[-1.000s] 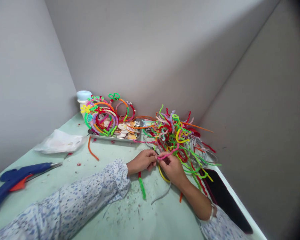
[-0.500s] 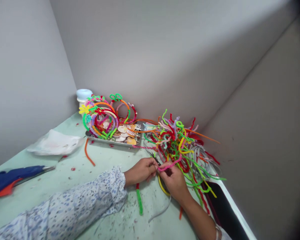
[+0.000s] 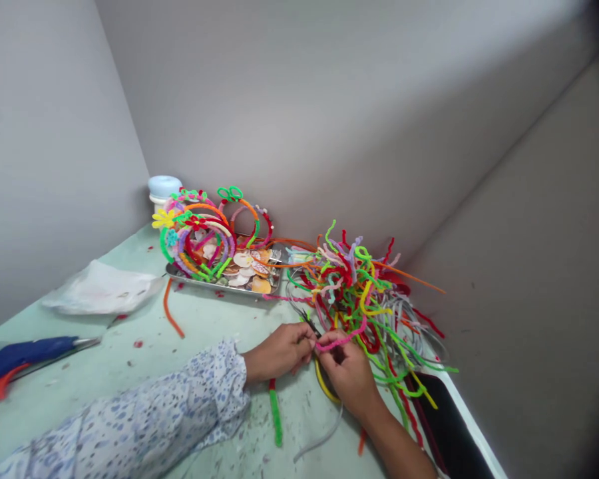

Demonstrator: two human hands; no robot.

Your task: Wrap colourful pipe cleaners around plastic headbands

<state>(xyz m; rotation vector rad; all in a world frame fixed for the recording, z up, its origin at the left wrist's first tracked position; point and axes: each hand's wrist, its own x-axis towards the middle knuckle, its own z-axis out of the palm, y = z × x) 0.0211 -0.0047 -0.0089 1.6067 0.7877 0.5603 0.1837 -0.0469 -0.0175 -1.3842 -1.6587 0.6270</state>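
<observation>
My left hand (image 3: 278, 350) and my right hand (image 3: 353, 377) meet over the table, fingers closed in a pinch. Between them runs a fuzzy pink pipe cleaner (image 3: 343, 340); its near end is at my left fingertips, and my right fingers grip it further along. Scissors (image 3: 324, 384) with a yellow handle lie beneath the hands, partly hidden, their dark blades pointing away. A green and red pipe cleaner (image 3: 276, 418) sticks out from under my left hand. Just beyond my right hand is a tangled heap of colourful pipe cleaners (image 3: 374, 303).
A metal tray (image 3: 219, 287) holds cut-out pieces and several pipe-cleaner headbands (image 3: 204, 246). To the left lie a plastic bag (image 3: 102, 289) and a blue glue gun (image 3: 30, 352). A lidded container (image 3: 164, 189) stands in the corner. A black flat object (image 3: 452, 426) sits at the right edge.
The view has shifted slightly. Both hands keep their pinch on the pink pipe cleaner, with little visible movement.
</observation>
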